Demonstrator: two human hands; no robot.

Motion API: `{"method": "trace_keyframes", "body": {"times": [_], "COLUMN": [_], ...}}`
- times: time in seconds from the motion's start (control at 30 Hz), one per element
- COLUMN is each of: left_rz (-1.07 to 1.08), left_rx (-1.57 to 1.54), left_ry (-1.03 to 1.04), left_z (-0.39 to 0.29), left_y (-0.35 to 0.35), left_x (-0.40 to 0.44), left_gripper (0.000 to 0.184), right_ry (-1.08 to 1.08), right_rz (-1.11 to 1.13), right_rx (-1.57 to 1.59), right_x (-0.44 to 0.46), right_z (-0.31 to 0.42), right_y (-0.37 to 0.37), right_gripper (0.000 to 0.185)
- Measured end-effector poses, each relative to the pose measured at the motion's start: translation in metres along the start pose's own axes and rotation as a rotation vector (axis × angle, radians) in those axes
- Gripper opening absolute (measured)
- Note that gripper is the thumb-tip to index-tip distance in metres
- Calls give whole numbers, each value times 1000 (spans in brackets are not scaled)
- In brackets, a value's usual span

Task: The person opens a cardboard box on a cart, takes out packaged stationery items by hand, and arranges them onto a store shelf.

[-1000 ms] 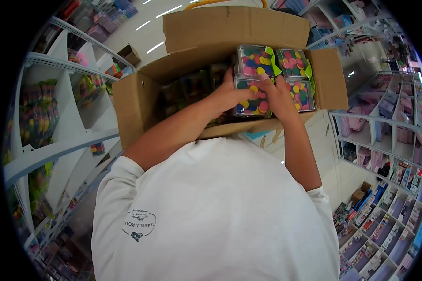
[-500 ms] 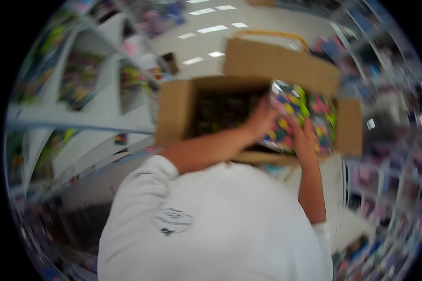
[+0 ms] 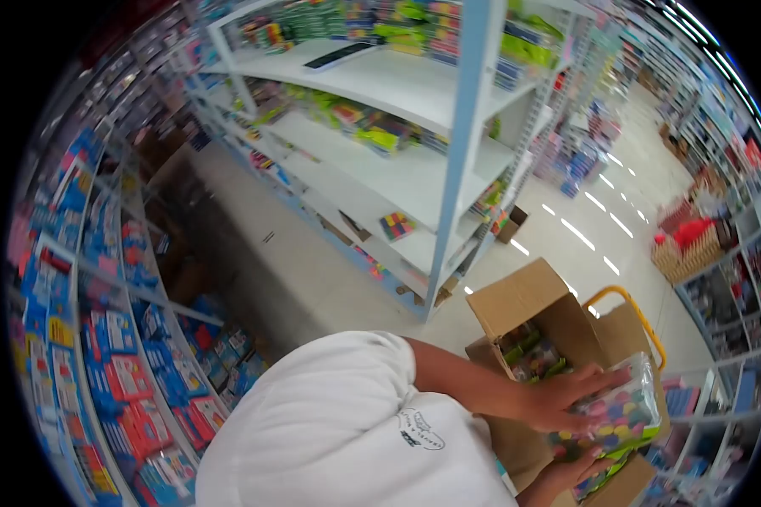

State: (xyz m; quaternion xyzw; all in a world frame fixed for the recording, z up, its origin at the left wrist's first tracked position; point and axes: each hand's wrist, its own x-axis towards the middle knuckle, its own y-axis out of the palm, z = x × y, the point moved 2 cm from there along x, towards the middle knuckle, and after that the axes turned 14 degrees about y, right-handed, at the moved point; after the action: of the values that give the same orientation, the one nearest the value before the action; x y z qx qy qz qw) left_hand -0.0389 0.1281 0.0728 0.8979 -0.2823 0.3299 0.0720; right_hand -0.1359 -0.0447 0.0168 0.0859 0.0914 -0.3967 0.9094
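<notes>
Clear packs of multicoloured round pieces (image 3: 624, 412) stand at the right end of the open cardboard box (image 3: 524, 297), at the lower right of the head view. My left hand (image 3: 566, 400) holds the packs from the upper left, its fingers stretched over the clear plastic. Lower down, my right hand (image 3: 572, 471) grips the packs from the side near their green labels. More packs (image 3: 534, 353) lie deeper in the box, to the left of my left hand.
White shelving (image 3: 397, 89) with a blue post (image 3: 460, 160) rises ahead, bearing colourful packs and a dark flat object (image 3: 340, 56). Shelves of blue and red packages (image 3: 127, 380) stand at left. Beyond the box are a yellow handle (image 3: 638, 314), a wicker basket (image 3: 693, 253) and a small carton (image 3: 512, 225).
The view has swung left, so the box and both hands now appear at the lower right and the white shelving fills the centre. Both hands remain on the clear packs.
</notes>
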Motion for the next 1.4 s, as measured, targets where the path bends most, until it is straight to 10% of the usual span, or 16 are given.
{"method": "trace_keyframes", "body": {"times": [0.23, 0.33, 0.57, 1.03, 1.4], "left_rz": [-101, -226, -448, -1281, -1580], "left_rx": [236, 375, 163, 151, 100], "left_ry": [72, 153, -95, -389, -421], "left_z": [-74, -108, -143, -217, -158], "left_y": [-86, -134, -234, -467, -604], "left_x": [-74, -134, -284, -468, -481], "left_gripper": [98, 92, 89, 64, 44], "right_ry": [-256, -243, -130, -1111, -1239], "right_rz": [581, 1197, 1492, 1046, 826], "right_rx": [-116, -170, -237, -237, -344], "right_x": [-60, -112, -195, -306, -322], "right_z": [-18, 7, -27, 44, 104], "right_y": [54, 116, 241, 503, 618], "right_gripper": [105, 101, 88, 35, 37]}}
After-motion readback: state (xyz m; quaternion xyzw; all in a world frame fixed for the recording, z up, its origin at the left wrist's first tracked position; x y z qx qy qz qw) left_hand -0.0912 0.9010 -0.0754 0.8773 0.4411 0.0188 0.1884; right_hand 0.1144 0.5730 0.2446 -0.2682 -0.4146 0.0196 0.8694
